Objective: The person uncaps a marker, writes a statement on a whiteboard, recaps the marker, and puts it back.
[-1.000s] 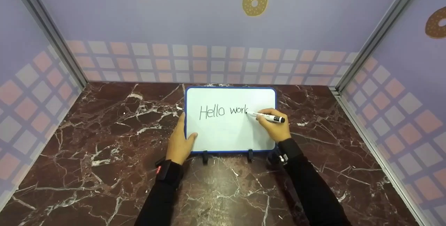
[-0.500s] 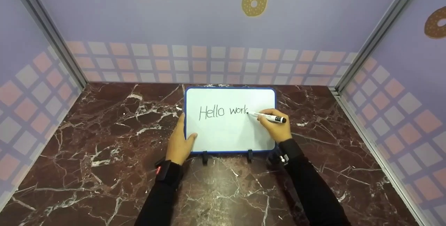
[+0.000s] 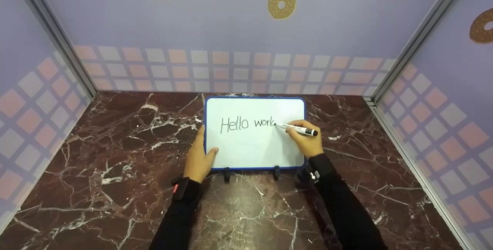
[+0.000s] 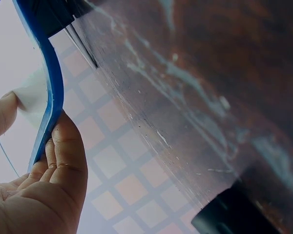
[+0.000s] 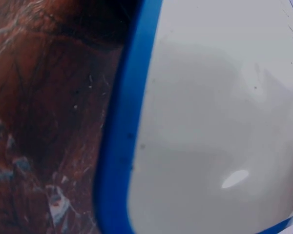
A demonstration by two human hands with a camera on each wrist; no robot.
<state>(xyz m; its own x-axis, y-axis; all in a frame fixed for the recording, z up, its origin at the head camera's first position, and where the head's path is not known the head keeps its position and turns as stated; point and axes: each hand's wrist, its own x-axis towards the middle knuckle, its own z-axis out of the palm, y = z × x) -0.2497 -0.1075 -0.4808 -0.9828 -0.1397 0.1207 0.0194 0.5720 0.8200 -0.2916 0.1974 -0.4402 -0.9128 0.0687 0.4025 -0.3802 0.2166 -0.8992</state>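
Note:
A blue-framed whiteboard (image 3: 246,148) stands on black feet, with "Hello" and the start of a second word, reading like "worl" plus a round stroke, in black. My left hand (image 3: 198,159) grips its left edge, thumb on the white face and fingers behind, as the left wrist view shows at the blue frame (image 4: 53,92). My right hand (image 3: 306,140) pinches a white marker (image 3: 298,129) with a black end, its tip right at the last letter. In the right wrist view the board's lower corner (image 5: 195,122) fills most of the frame, and the marker is out of sight.
Beneath the board lies a dark red marbled tabletop (image 3: 123,165) with white veins. A purple back wall (image 3: 223,19) with pink and white squares rises just behind, and side walls (image 3: 454,126) close in both sides. A black stand foot (image 3: 276,171) juts forward below the board.
The marker tip and my right hand have shifted slightly right, and the last letter has gained a rounded stroke. My left hand keeps its place on the board's edge.

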